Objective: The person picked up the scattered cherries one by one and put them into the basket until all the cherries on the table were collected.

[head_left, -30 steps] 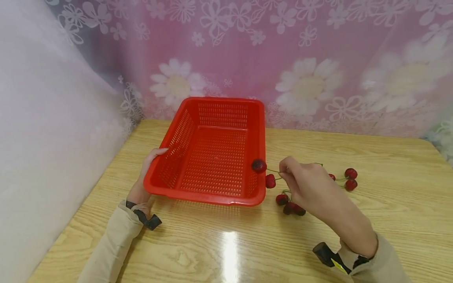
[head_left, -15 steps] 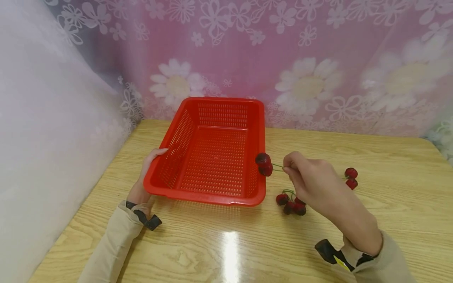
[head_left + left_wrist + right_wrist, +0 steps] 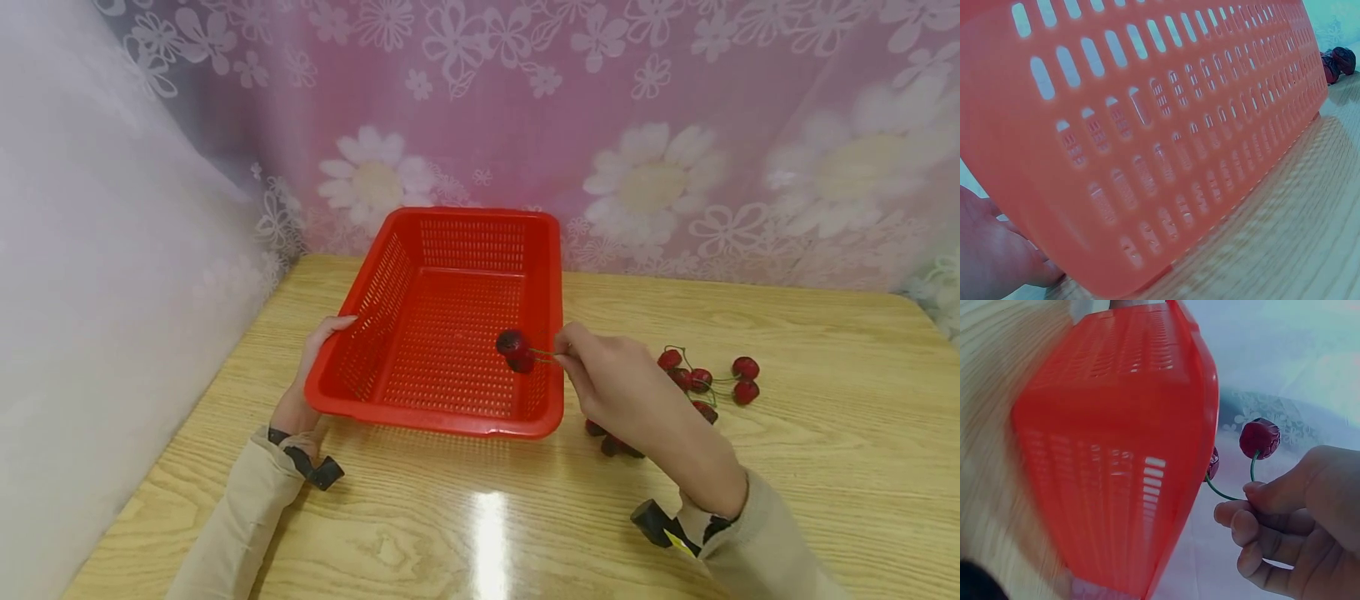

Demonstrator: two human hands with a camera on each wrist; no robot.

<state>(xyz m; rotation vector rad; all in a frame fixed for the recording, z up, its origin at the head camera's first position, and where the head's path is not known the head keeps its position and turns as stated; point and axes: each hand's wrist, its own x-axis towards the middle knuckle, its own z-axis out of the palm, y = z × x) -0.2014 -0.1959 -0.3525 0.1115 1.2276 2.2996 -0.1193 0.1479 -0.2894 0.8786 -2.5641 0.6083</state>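
Grip of the right hand (image 3: 618,379): thumb and forefinger clamped together on the thin green stems (image 3: 543,357) of two dark red cherries (image 3: 513,344), remaining fingers loosely curled in the right wrist view. That pair sticks out sideways over the inside of a red plastic basket (image 3: 431,421), near its right wall; whether fruit touches basket, I can't tell. From the right wrist, one cherry shows whole, the other is partly hidden by the rim. Left hand (image 3: 309,367) holds the basket's left rim, thumb over the top. Basket is rectangular, perforated, on the wood-grain surface (image 3: 390,533), near a pink floral curtain (image 3: 517,108). More stemmed cherries to the right: one bunch (image 3: 611,446) just beside the basket, partly behind the right hand; another cluster (image 3: 701,380) beyond the forearm, two fruits at its right end. Beige sleeves (image 3: 232,529) on both arms.
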